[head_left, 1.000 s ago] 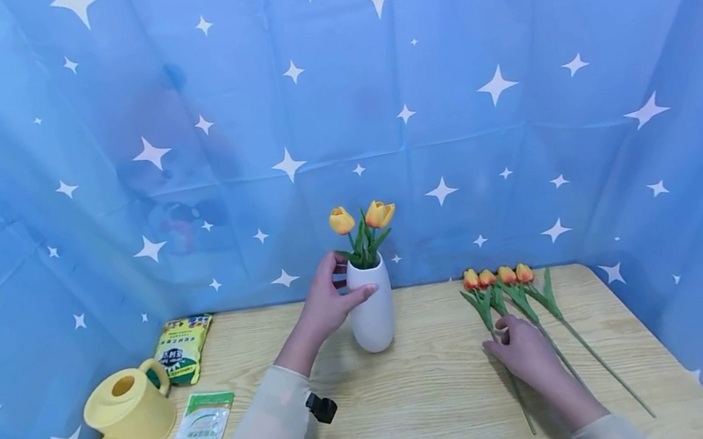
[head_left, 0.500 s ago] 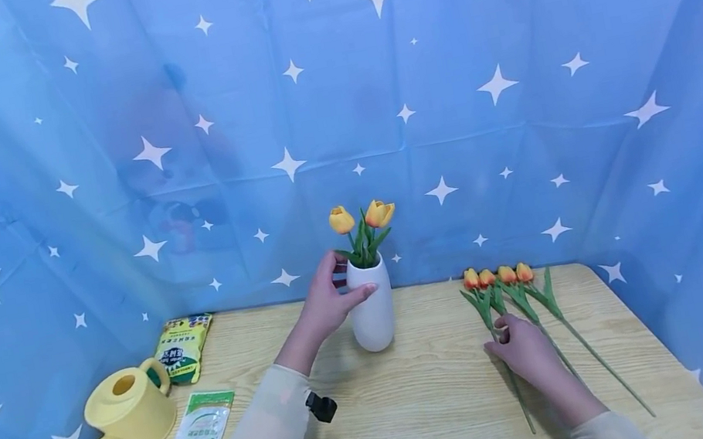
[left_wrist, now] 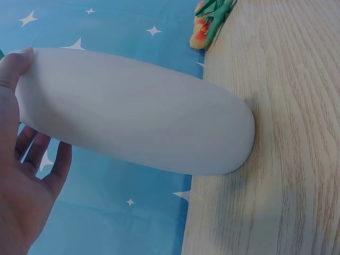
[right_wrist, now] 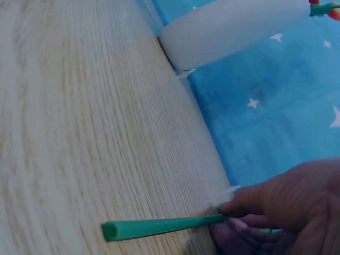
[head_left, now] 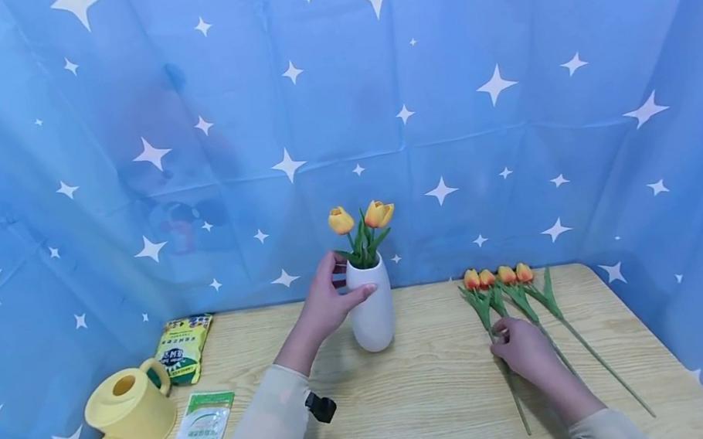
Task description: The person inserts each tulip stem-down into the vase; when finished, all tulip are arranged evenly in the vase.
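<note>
The left hand (head_left: 327,301) is gripping a tall, rounded white vase (head_left: 373,321) holding yellow-orange tulips (head_left: 379,214); farther right, the right hand (head_left: 532,352) is pinching a thin green tulip stem (right_wrist: 164,226).

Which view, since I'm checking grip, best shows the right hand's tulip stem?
The right wrist view: the stem appears close up, pinched by the right hand. The head view shows it smaller, partly covered; the left wrist view, only tulip heads and greenery.

An unobstructed lane is left over the table (head_left: 445,372) between white vase (head_left: 373,318) and right hand (head_left: 531,349); low passage is blocked rightward by laid tulips (head_left: 520,301), far left by watering can (head_left: 135,414).
</note>
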Tool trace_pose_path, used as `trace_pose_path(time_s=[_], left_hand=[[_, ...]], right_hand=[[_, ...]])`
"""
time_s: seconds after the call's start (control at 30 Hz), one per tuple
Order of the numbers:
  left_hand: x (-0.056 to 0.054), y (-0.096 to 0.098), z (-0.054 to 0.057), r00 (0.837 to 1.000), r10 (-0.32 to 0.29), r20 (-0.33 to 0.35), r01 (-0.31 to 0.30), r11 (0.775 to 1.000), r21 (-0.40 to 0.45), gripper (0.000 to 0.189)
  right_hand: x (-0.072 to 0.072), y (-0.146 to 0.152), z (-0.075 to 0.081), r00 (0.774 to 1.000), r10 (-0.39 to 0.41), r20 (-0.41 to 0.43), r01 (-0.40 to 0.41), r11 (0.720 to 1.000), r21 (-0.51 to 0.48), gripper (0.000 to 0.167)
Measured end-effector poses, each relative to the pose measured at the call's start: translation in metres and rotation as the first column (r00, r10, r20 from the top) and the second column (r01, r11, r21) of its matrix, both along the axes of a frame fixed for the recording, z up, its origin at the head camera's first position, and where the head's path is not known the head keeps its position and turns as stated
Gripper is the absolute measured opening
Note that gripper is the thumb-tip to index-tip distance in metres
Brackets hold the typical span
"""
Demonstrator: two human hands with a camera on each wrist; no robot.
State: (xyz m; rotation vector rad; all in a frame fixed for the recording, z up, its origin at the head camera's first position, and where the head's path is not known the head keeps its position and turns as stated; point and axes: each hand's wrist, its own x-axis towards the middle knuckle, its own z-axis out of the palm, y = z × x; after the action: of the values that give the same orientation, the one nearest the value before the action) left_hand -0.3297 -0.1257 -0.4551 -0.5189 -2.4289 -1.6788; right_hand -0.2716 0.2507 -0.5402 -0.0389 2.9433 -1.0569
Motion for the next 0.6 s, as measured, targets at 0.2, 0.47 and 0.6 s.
trace_pose_path(time_s=[0.2,0.47,0.6], left_hand=[[0.000,0.000,-0.001,1.000,0.005,0.001,-0.005,1.000,-0.004,0.058],[0.000,0.000,0.000,1.000,0.007,0.003,-0.007,1.000,-0.002,0.058],[0.000,0.001,0.000,1.000,0.010,0.005,-0.010,1.000,-0.008,0.059]], right_hand=[[0.002,0.000,0.003,0.997,-0.004,0.074,0.016,0.988,-0.153,0.031],[0.005,-0.005,0.007,0.982,0.065,0.174,0.014,0.907,-0.420,0.036],[0.005,-0.007,0.011,0.974,0.114,0.194,-0.009,0.879,-0.476,0.038]])
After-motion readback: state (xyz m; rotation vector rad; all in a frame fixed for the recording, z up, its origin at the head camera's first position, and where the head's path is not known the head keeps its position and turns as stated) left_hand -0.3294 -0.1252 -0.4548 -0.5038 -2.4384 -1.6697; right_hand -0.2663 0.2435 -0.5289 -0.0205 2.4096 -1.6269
